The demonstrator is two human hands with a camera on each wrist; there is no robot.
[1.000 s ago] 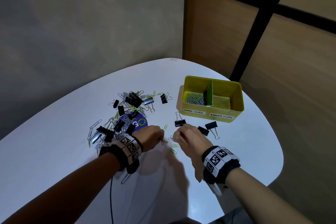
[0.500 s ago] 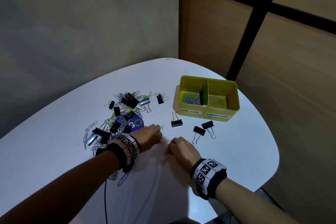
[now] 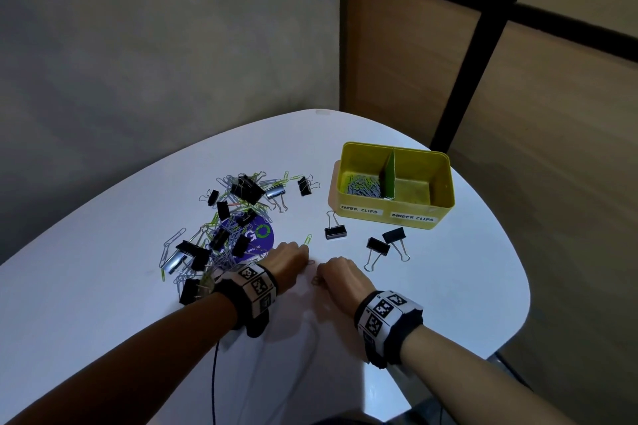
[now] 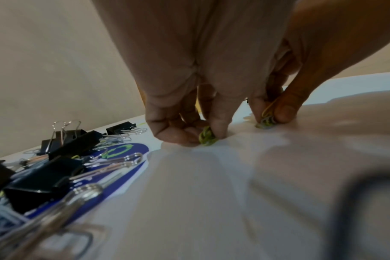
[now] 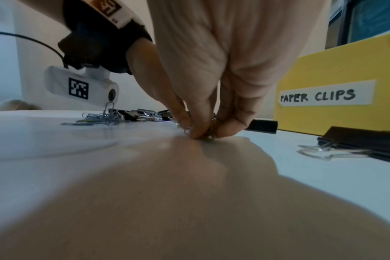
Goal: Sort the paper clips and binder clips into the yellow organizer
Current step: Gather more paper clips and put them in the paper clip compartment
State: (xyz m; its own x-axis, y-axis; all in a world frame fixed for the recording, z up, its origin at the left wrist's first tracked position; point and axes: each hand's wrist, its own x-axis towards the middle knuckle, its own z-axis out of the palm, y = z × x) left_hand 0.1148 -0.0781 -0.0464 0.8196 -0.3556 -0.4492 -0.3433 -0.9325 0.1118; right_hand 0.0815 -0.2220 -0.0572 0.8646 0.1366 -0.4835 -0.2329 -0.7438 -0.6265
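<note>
Fingers of the left hand curl down to the table and pinch a small bunch of green paper clips against it. Just to its right, the right hand pinches its own few clips at the tabletop. Both wrists wear black bands with square-patterned markers.

The table is white, glossy and rounded, set in a corner between a grey wall and brown panels with a black frame.

Only the wrist views show the pinched clips; from the head view the knuckles hide them.

Beyond the left hand one green clip lies alone, its long axis running near to far. Left of it a mixed pile of binder clips and paper clips sprawls over a purple sticker. Right of the hands lie three black binder clips, handles pointing various ways.

Farthest right stands the yellow organizer, long axis left to right, with a green divider. Its left side, labelled PAPER CLIPS, holds clips; the right, labelled BINDER CLIPS, shows only its bare floor.
</note>
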